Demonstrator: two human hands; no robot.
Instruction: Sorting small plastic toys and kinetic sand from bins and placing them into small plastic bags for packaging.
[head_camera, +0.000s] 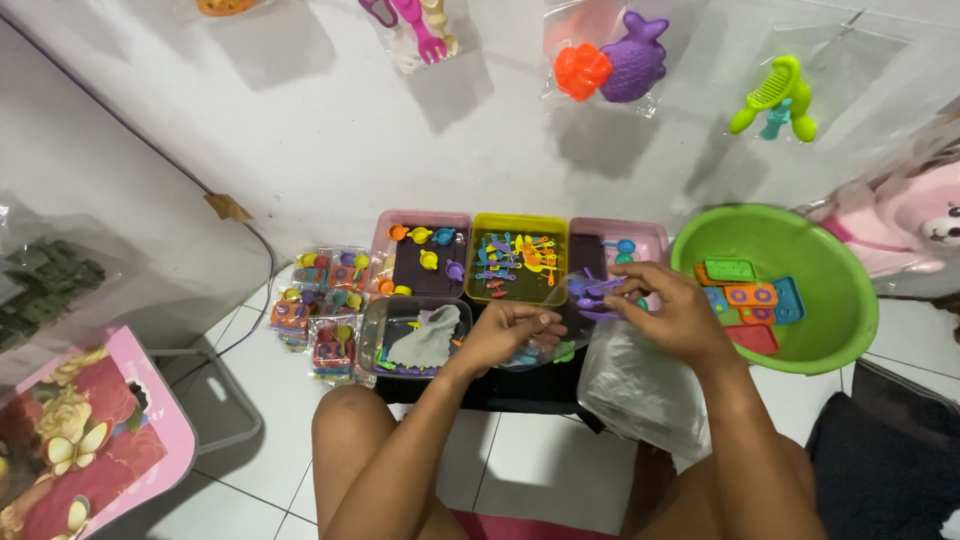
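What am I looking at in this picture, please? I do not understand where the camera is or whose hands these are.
There is no machine here. The one picture comes from a camera worn on a person's head, looking down at their own two bare hands and knees. The person sits on a tiled floor. In front lie a yellow tray and pink trays of small plastic toy pieces, a clear box, and a green basin with coloured flat moulds. The left hand and right hand hold a clear plastic bag with purple pieces between them.
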